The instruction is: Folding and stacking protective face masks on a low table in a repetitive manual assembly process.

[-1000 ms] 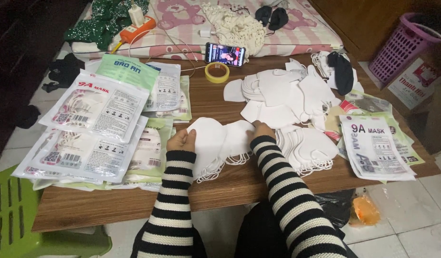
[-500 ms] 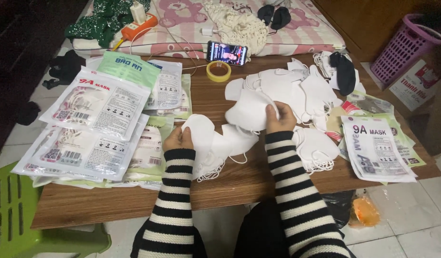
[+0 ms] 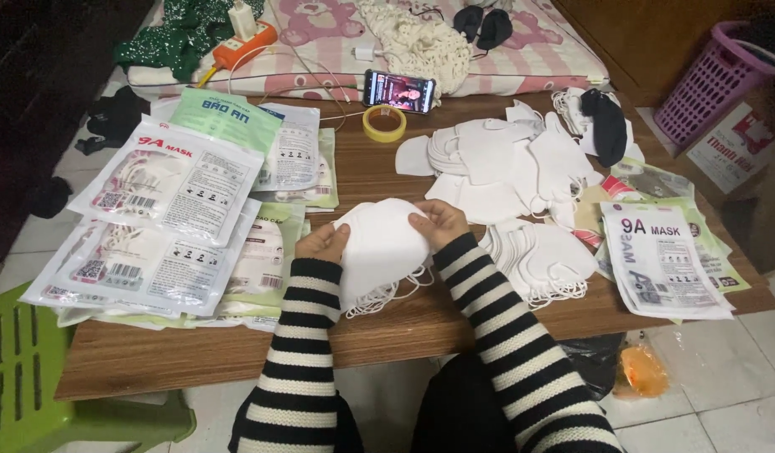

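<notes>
Green plastic stool (image 3: 35, 377) at far left, on the tiled floor beside the brown wooden surface (image 3: 195, 356). Overlapping clear and green printed mask packets (image 3: 165, 222) fanned across the left half of that surface, reaching its left edge. Left hand (image 3: 322, 245) in a black-and-white striped sleeve near the front edge, fingers closed on the left side of a stack of white folded face masks (image 3: 379, 247). Stack held just above the surface at front centre, thin white ear loops trailing from its underside towards the front edge. Right hand (image 3: 439, 223), same striped sleeve, fingers curled over the stack's upper right edge, gripping it. Yellow roll of tape (image 3: 384, 122) and a lit smartphone (image 3: 399, 91) near the back edge, behind the hands. Loose heap of white masks (image 3: 505, 159) right of centre, a second neat pile (image 3: 547, 260) just beside the right forearm. Black fabric mask (image 3: 608, 126) near the back right corner. More printed packets (image 3: 660, 256) along the right edge. Pink plastic basket (image 3: 715, 80) on the floor beyond the right edge.
</notes>
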